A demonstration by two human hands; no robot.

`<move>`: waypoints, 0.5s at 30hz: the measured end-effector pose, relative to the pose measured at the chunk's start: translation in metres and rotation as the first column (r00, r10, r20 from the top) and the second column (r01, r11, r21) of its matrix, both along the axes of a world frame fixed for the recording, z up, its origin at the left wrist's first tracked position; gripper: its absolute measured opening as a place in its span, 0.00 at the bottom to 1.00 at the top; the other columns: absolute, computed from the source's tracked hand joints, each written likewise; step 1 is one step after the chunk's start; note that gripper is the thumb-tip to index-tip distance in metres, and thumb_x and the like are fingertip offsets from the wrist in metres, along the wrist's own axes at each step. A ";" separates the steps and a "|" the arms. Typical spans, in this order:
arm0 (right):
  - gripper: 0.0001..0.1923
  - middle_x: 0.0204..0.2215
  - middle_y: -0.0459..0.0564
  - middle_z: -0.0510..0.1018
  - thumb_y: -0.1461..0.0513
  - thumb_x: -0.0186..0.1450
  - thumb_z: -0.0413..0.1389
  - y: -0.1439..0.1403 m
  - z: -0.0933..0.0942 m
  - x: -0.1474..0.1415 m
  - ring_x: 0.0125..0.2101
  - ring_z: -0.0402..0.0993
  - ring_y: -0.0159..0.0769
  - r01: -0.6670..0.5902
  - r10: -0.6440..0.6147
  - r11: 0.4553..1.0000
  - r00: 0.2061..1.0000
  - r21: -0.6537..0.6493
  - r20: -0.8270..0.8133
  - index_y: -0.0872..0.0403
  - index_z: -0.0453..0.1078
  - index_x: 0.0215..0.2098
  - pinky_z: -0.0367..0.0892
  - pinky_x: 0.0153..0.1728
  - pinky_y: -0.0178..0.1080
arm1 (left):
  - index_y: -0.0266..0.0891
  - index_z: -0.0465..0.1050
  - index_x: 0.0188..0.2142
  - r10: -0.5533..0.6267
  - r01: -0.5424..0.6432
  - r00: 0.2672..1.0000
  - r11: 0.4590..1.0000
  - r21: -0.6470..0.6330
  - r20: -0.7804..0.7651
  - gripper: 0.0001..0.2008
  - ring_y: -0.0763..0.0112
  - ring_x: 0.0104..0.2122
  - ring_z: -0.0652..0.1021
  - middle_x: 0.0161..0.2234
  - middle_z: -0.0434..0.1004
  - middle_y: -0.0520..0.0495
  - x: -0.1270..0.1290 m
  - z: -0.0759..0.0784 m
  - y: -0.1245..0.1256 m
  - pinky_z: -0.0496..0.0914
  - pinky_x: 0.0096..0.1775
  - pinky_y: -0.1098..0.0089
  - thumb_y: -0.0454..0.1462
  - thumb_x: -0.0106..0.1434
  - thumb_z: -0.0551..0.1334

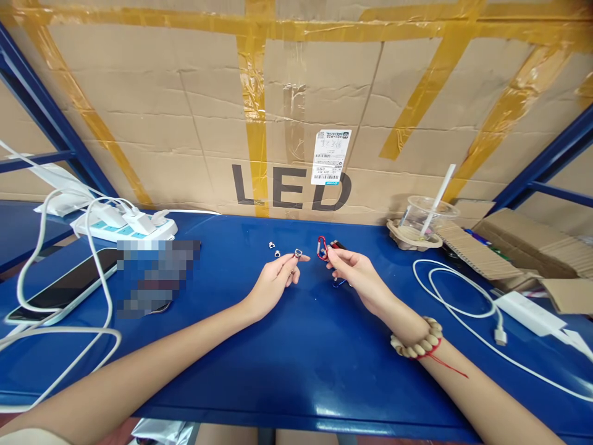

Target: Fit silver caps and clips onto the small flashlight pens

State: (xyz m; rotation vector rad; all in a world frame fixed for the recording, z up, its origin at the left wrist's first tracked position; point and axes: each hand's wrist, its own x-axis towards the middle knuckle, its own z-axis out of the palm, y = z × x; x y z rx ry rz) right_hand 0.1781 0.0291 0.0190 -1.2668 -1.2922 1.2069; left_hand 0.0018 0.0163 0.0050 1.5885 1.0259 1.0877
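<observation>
Between the thumb and fingers of my left hand is a small silver metal ring, shaped like a D. My right hand pinches a red carabiner by its right side, a short gap away from the ring. Two more small silver metal pieces lie on the blue table just left of my left fingertips. Behind and below my right hand, partly covered by it, are more carabiners, one of them blue.
A white power strip with plugs and cables, a phone and a blurred-out item are at left. On the right stand a clear plastic cup with a straw, a cardboard box and a white charger. A large carton closes off the back.
</observation>
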 end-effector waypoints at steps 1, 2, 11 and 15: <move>0.20 0.24 0.47 0.74 0.50 0.49 0.60 0.000 0.000 0.001 0.24 0.67 0.27 -0.003 0.003 1.000 1.000 -0.021 -0.017 0.57 0.74 0.33 0.64 0.25 0.30 | 0.36 0.68 0.38 -0.009 0.009 1.000 1.000 -0.002 0.015 0.17 0.78 0.20 0.61 0.20 0.61 0.54 0.000 0.000 0.000 0.57 0.23 0.75 0.44 0.64 0.47; 0.20 0.25 0.47 0.74 0.51 0.50 0.60 0.000 0.000 0.001 0.24 0.67 0.27 -0.008 0.007 0.999 0.999 -0.039 -0.035 0.57 0.74 0.33 0.64 0.25 0.30 | 0.36 0.67 0.36 -0.014 0.015 0.999 1.000 -0.005 0.032 0.16 0.78 0.20 0.61 0.20 0.60 0.54 0.001 0.000 0.000 0.57 0.23 0.75 0.44 0.64 0.47; 0.16 0.34 0.49 0.73 0.52 0.52 0.60 -0.002 0.001 0.000 0.28 0.68 0.27 -0.138 0.121 0.982 0.984 -0.133 -0.128 0.55 0.73 0.33 0.65 0.25 0.29 | 0.39 0.54 0.28 -0.044 0.046 0.996 0.999 -0.020 0.078 0.15 0.79 0.21 0.59 0.22 0.57 0.56 0.001 -0.002 -0.001 0.56 0.25 0.75 0.48 0.63 0.48; 0.16 0.27 0.45 0.71 0.51 0.52 0.59 -0.006 -0.003 -0.006 0.25 0.64 0.24 -0.218 0.213 0.975 0.973 -0.041 -0.092 0.55 0.71 0.31 0.61 0.24 0.28 | 0.39 0.53 0.27 -0.079 0.079 0.995 0.997 -0.011 0.058 0.14 0.79 0.23 0.61 0.24 0.57 0.56 0.001 -0.003 -0.002 0.58 0.27 0.75 0.44 0.59 0.57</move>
